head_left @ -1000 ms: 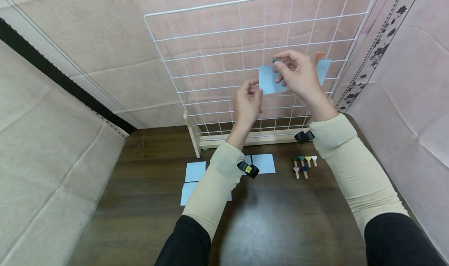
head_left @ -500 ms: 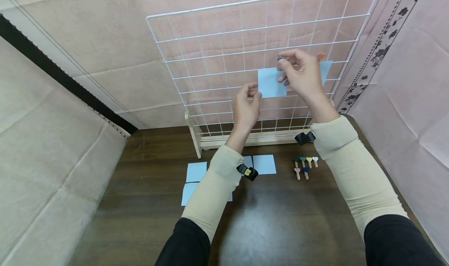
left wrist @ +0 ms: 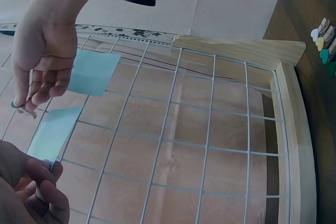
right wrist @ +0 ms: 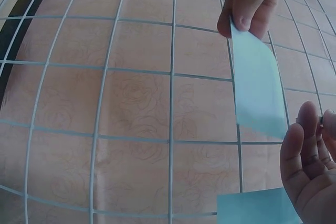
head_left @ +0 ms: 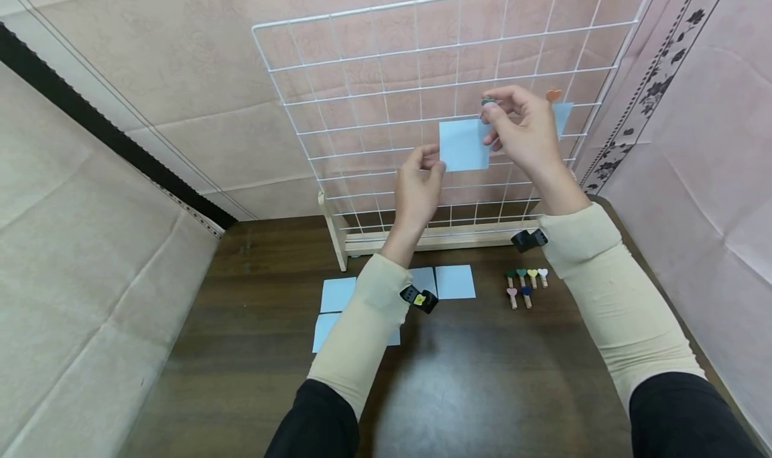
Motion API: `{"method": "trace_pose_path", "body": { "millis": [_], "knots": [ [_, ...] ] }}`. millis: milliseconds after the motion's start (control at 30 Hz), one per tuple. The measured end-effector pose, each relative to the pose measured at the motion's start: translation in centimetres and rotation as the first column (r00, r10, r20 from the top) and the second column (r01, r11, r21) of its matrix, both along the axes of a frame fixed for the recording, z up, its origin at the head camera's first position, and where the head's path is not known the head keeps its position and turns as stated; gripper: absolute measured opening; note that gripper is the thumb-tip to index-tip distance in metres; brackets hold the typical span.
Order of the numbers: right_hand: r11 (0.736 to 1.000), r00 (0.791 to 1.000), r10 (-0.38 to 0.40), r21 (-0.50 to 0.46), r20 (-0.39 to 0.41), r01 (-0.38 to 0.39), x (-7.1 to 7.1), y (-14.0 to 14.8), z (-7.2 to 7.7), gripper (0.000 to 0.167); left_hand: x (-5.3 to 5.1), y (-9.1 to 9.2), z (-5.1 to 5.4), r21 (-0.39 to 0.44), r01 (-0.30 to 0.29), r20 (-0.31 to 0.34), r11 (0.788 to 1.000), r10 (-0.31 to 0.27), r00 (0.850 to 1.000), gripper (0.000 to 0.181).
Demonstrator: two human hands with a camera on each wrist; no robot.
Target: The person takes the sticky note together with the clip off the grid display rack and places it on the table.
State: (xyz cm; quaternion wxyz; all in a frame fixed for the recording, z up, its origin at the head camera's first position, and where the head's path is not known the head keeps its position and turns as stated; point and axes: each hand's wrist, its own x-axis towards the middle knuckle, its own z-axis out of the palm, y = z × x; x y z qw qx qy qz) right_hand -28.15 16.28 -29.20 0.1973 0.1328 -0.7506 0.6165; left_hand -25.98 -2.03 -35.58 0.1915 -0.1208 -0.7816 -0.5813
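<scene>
Between finger and thumb, my left hand [head_left: 418, 186] pinches a light blue paper card [head_left: 462, 145] by its left edge, in front of the white wire grid [head_left: 374, 133]. My right hand [head_left: 526, 131] pinches a small clothespin with a green top [head_left: 487, 100], just above the card's upper right corner. The left wrist view shows that clothespin [left wrist: 25, 109] apart from the card [left wrist: 55, 132]. Right of my right hand, a second blue card [head_left: 563, 116] hangs on the grid under a clothespin with an orange heart [head_left: 553, 94]; the hand partly hides it.
The grid stands in a pale wooden base [head_left: 470, 239] on the dark wooden table [head_left: 470, 377]. Several blue cards [head_left: 455, 281] lie on the table, some partly behind my left forearm. Several heart-topped clothespins [head_left: 527, 292] lie at the right. Cloth walls [head_left: 699, 176] enclose the table.
The held card has shifted slightly left and down with my left hand. My right hand has moved a little to the right with the clothespin, uncovering more of the card.
</scene>
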Motion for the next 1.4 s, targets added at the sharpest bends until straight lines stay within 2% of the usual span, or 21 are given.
{"method": "trace_pose_path", "body": {
  "millis": [300, 633, 867, 1067, 1400],
  "knots": [
    [1.0, 1.0, 0.014, -0.021, 0.001, -0.014, 0.5, 0.7, -0.2, 0.022, 0.6, -2.0, -0.6, 0.009, 0.009, -0.003, 1.0, -0.009, 1.0, 0.029],
    [0.999, 1.0, 0.019, -0.032, -0.006, -0.019, 0.8, 0.9, -0.4, 0.02, 1.1, -3.2, -1.3, -0.009, 0.039, -0.033, 0.999, -0.039, 0.999, 0.029],
    [1.0, 1.0, -0.011, -0.028, 0.015, 0.012, 1.1, 1.4, -1.1, 0.023, 1.5, -3.7, -1.9, -0.03, 0.049, -0.04, 0.998, -0.05, 0.998, 0.028],
    [1.0, 0.999, -0.027, -0.013, 0.036, 0.028, 1.8, 2.3, -2.1, 0.024, 2.2, -3.9, -2.5, -0.032, 0.054, -0.02, 0.998, -0.055, 0.998, 0.029],
    [0.999, 0.997, -0.052, 0.004, 0.051, 0.052, 2.7, 3.8, -3.7, 0.027, 3.0, -4.7, -4.0, -0.047, 0.044, -0.043, 0.998, -0.046, 0.998, 0.028]
  ]
}}
